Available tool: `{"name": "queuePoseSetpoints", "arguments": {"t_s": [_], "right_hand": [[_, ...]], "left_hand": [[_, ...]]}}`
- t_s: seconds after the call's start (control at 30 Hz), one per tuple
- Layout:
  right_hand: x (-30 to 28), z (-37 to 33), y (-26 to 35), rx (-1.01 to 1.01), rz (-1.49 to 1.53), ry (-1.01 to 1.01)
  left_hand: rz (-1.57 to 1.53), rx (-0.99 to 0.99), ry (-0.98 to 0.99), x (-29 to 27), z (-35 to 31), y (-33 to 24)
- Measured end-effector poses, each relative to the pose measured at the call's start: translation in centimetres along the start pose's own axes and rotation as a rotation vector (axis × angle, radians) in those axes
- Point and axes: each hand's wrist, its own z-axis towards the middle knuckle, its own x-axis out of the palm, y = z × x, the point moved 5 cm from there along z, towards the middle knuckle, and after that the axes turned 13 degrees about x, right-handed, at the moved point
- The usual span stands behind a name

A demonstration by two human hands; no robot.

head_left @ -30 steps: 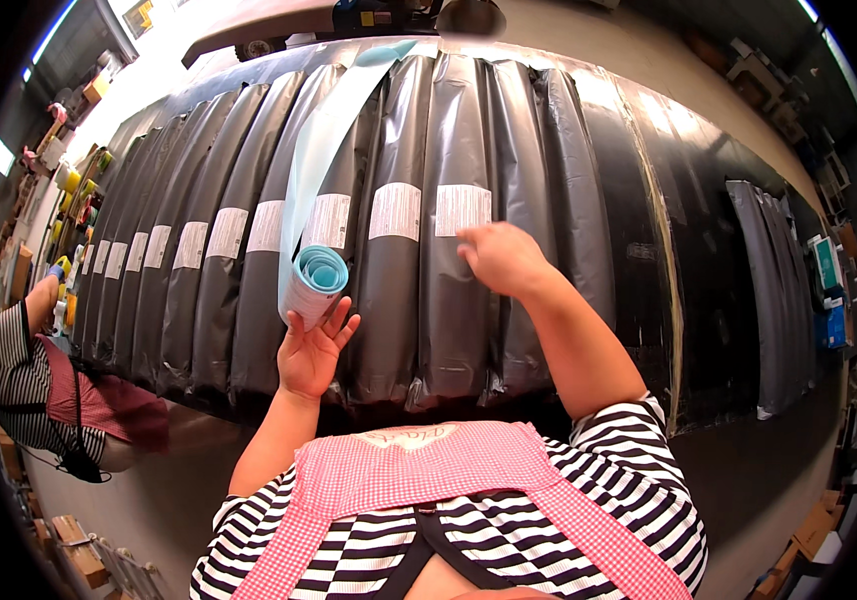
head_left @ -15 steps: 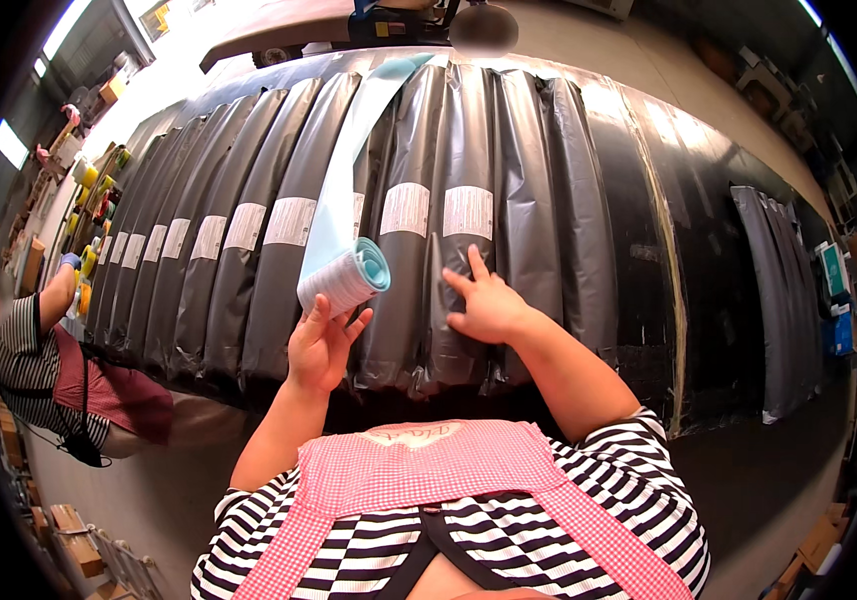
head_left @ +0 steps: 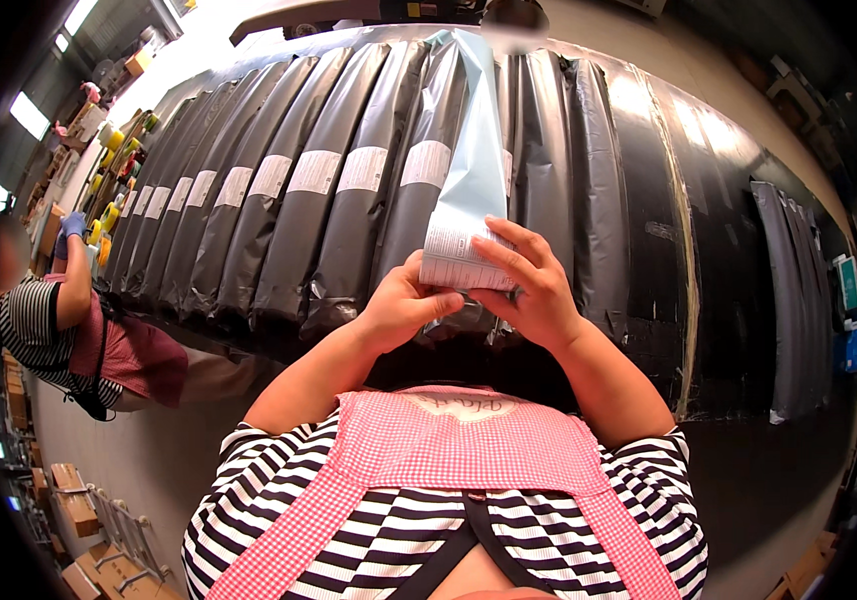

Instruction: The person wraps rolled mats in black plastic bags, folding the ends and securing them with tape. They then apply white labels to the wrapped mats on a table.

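My left hand cups the lower left of a roll of white printed labels, its thumb along the bottom edge. On the roll's right side lie the bent fingers and thumb of my right hand, fingertips on the label face. From the roll a pale blue backing strip runs away over a dark grey plastic-wrapped package, covering most of its label. Just left of it, another package bears a white label. Right of the strip lies a package with no label visible.
Several similar labelled packages lie in a row leftward on the dark table. Flatter grey packages lie at the right, near a blue box. At left, a gloved co-worker stands beside yellow tape rolls.
My right hand has left the package surface and come to the label roll. My left hand has carried the roll right, and its strip now crosses a package farther right. The view has shifted slightly.
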Motion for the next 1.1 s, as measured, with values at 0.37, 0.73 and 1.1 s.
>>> {"name": "queuePoseSetpoints", "arguments": {"t_s": [0.37, 0.73, 1.1], "right_hand": [[-0.4, -0.4, 2.1, -0.019, -0.157, -0.31], [-1.8, 1.9, -6.2, 0.876, 0.597, 0.104], [-9.2, 8.6, -22.4, 0.234, 0.088, -0.271]], "left_hand": [[0.305, 0.28, 0.033, 0.4, 1.3, -0.8], [0.597, 0.016, 0.138, -3.2, 0.4, 0.4], [-0.042, -0.021, -0.444, -8.0, -3.4, 4.3]]}}
